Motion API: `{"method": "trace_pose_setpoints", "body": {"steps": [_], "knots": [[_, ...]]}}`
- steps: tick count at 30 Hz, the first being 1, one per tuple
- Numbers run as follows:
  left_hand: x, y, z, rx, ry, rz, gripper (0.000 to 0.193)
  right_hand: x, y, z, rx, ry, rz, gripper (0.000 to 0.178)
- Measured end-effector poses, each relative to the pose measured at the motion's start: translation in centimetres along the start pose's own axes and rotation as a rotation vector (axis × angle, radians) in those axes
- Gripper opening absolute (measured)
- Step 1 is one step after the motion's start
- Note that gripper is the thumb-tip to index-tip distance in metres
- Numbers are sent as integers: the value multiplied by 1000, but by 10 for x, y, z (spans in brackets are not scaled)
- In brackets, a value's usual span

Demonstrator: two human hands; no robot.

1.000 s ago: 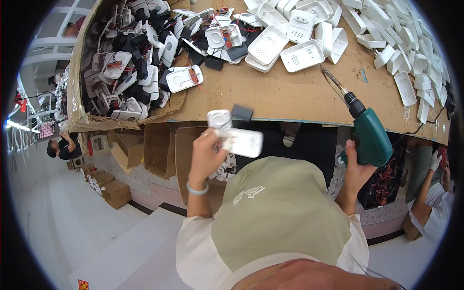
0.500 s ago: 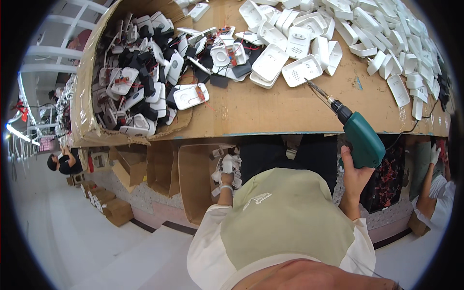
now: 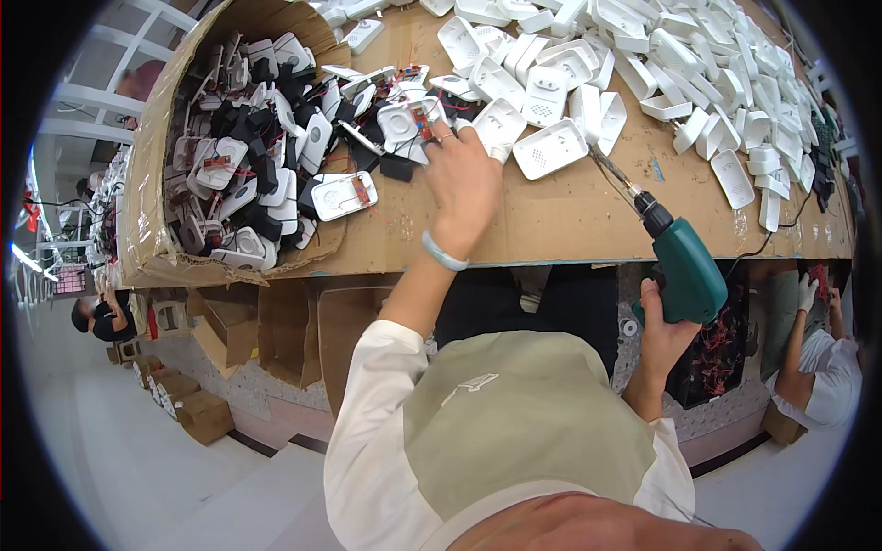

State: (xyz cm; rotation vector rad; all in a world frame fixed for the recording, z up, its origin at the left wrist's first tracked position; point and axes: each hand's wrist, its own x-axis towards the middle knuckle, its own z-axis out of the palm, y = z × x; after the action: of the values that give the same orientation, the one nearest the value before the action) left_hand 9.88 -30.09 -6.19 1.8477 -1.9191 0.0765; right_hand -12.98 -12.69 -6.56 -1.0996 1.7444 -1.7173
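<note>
My right hand [image 3: 665,332] is closed round the handle of a dark green corded electric screwdriver [image 3: 691,272]. Its long bit points up and left, with its tip beside the near corner of an open white plastic shell [image 3: 550,150]. Over the table's middle my left hand [image 3: 464,184] reaches out, fingers apart, at the edge of the loose pile. Its fingertips are at a white cover with a red circuit board [image 3: 424,119] and near another white shell [image 3: 501,126]; whether they touch either is hard to tell.
A cardboard box [image 3: 147,211] full of white covers, black blocks and wires lies open at the left. Many white shells [image 3: 698,78] are heaped at the far right. Cartons [image 3: 292,331] stand below the table edge. Another person [image 3: 808,358] works at the right.
My left hand has come up from a carton of white pieces below the table to the parts on top. The view has shifted slightly; the screwdriver stays in my right hand.
</note>
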Motion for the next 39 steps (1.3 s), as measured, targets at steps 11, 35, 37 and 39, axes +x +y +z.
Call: {"method": "trace_pose_setpoints", "body": {"steps": [11, 35, 37, 39], "knots": [[-39, -44, -3, -57, 191, 540, 30, 5, 15, -18, -65, -15, 43, 31], [41, -65, -13, -263, 284, 157, 54, 4, 10, -8, -44, -25, 20, 35], [60, -65, 3, -160, 227, 63, 45, 2, 10, -2, -6, -49, 36, 36], [67, -63, 12, -134, 290, 74, 39, 0, 7, -2, 0, -33, 21, 36]]}}
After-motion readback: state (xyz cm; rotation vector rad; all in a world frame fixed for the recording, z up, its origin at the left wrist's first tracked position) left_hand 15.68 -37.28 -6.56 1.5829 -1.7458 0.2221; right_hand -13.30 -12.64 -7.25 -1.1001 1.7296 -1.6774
